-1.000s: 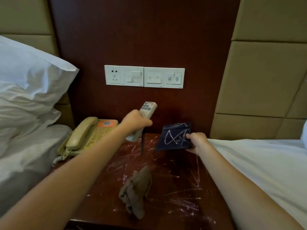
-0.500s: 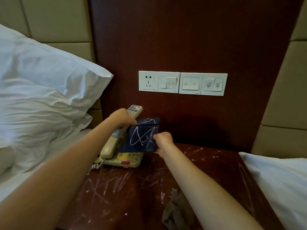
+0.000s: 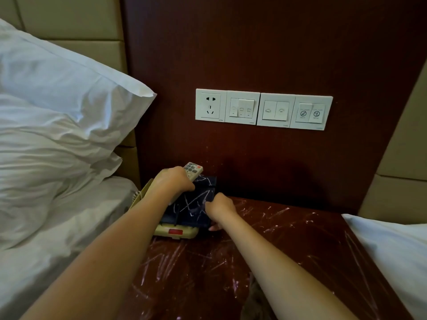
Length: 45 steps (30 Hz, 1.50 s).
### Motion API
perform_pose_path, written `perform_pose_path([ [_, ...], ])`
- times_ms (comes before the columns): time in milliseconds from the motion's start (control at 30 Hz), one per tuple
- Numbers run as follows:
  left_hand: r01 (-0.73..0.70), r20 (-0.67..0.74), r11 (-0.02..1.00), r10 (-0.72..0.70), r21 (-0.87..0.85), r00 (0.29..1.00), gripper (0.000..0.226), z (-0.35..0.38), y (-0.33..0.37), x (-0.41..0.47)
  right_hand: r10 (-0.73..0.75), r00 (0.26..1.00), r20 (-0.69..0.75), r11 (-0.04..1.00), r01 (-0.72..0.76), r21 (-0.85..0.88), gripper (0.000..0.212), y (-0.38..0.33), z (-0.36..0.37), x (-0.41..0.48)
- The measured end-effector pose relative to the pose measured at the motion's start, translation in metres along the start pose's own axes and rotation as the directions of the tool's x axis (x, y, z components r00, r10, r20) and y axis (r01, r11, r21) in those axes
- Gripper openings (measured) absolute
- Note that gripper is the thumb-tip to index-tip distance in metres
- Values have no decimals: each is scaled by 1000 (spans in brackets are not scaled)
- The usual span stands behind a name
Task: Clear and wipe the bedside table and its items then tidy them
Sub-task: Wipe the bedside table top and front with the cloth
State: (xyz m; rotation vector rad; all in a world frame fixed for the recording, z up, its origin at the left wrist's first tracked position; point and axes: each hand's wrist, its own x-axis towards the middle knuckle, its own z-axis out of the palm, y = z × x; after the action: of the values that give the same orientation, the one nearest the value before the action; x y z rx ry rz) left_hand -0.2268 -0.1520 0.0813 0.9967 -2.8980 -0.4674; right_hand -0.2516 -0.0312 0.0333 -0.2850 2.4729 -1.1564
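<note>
Fingers (image 3: 186, 186) of left hand (image 3: 172, 181) grip remote (image 3: 193, 170); right hand (image 3: 219, 207) pinches dark scribbled tray (image 3: 189, 204) atop phone (image 3: 176, 232).

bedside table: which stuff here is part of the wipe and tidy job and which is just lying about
Job: bedside table, remote, dark holder, phone, cloth.
Just there: left pillow, wall switch panel.

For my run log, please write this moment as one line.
left hand: holds remote | right hand: holds dark box over phone | table: white marks, unwiped | cloth: on table
</note>
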Motion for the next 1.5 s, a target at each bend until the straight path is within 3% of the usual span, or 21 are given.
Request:
perform_pose_path([
  [167, -19, -54, 993, 26, 116, 998, 60, 6, 3, 2, -8, 1000, 8, 999, 8, -51, 37, -6, 0, -4],
  [300, -46, -222, 991, 74, 125, 972, 62, 14, -4, 3, 18, 1000, -3, 998, -18, -64, 43, -6, 3, -6],
  [500, -67, -248, 948, 149, 310, 957, 60, 20, -3, 4, -281, 943, -177, 848, 157, -506, 52, 3, 2, -8],
  [733, -77, -253, 926, 180, 370, 951, 62, 14, -1, -15, -380, 912, -155, 788, 231, -571, 44, 3, -21, -23],
  [867, -236, -314, 909, 347, 343, 884, 51, 3, 17, -50, -394, 912, -117, 766, 255, -590, 33, 12, -50, -44],
  [1067, -416, -141, 880, 453, 231, 880, 34, 2, 59, -127, -327, 943, -54, 747, 223, -626, 15, 45, -110, -87],
  [1133, -453, -51, 872, 469, 187, 882, 33, 16, 64, -151, -268, 963, -23, 757, 195, -624, 19, 63, -125, -101],
  [1200, -469, 136, 866, 450, 173, 882, 38, 34, 65, -174, -125, 990, 62, 810, 138, -569, 28, 82, -133, -115],
  [1300, -383, 340, 916, 323, 122, 883, 48, 55, 60, -207, 30, 981, 191, 891, 60, -449, 48, 105, -130, -136],
  [1400, -313, 425, 947, 255, 71, 869, 46, 66, 51, -228, -1, 975, 220, 927, 83, -365, 44, 115, -110, -149],
  [1500, -262, 405, 960, 280, -100, 870, 27, 71, 43, -235, -113, 982, 152, 945, 154, -290, 18, 115, -91, -153],
])
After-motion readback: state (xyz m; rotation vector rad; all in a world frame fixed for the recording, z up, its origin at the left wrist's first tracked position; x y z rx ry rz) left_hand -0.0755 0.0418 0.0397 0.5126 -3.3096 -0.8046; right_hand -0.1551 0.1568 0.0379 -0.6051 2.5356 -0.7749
